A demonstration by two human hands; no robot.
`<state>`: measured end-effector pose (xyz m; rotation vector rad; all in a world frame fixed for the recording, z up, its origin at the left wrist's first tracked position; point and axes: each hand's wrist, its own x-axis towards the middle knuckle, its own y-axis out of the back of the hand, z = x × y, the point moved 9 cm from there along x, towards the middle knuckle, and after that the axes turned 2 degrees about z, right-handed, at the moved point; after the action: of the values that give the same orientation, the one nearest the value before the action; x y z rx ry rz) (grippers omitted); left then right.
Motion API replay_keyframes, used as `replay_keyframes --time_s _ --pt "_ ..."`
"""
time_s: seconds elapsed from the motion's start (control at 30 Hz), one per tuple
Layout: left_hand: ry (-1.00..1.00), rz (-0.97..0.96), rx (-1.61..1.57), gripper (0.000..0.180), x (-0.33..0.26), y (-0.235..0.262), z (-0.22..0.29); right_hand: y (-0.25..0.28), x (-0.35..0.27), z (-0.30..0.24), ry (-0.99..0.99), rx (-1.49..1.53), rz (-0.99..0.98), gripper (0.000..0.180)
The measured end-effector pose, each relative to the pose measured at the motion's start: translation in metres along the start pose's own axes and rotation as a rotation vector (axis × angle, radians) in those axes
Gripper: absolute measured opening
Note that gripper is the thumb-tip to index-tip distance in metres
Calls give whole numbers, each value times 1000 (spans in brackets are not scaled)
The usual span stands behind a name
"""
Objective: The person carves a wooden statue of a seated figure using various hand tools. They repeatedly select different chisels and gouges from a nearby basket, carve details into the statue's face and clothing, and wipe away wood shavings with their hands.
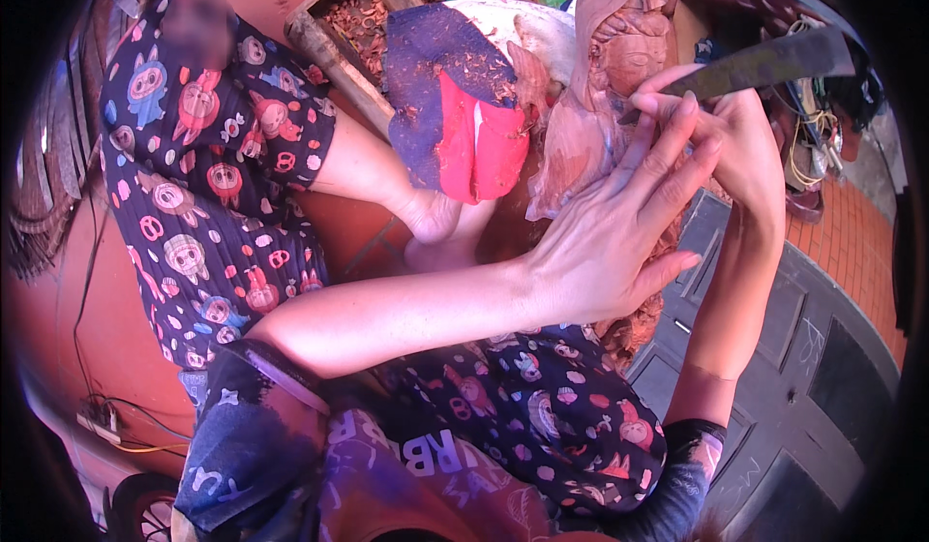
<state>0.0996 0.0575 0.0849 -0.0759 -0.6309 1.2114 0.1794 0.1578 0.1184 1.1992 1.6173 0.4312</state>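
Observation:
A wooden carving (629, 44) with figure-like relief and reddish-brown folds leans in front of me. Above its right side my right hand (745, 140), wrist bent, closes on a long flat metal blade (774, 66) with a dark, stained face and a squared far end. The blade's narrow end pokes out by the carving, though its grip is largely hidden by fingers. My left hand (605, 218) is stretched out over the carving, fingers apart and thumb out, its fingertips overlapping the right hand. Whether they touch the blade cannot be made out.
Blue and red cloth (426, 97) sprinkled with wood shavings lies left of the carving. Beyond it stands a wooden frame (334, 58) full of shavings. Flat metal tools (44, 155) line the far left. A grey panelled door (774, 348) lies at right, near tangled cords (808, 145).

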Motion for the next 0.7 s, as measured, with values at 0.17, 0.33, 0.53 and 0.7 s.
replay_keyframes --time_s 0.17,0.33,0.53,0.7 --pt "44 -8 -4 97 -7 0 -2 -8 -4 4 96 -11 -42 12" --pt "25 -51 25 96 -7 -1 5 -5 -6 7 71 12 -34 13" --pt "6 -112 38 89 -15 -4 15 10 -24 -10 172 -6 237 14" --pt "28 -296 -177 58 -74 -6 25 34 -95 5 283 474 392 19"
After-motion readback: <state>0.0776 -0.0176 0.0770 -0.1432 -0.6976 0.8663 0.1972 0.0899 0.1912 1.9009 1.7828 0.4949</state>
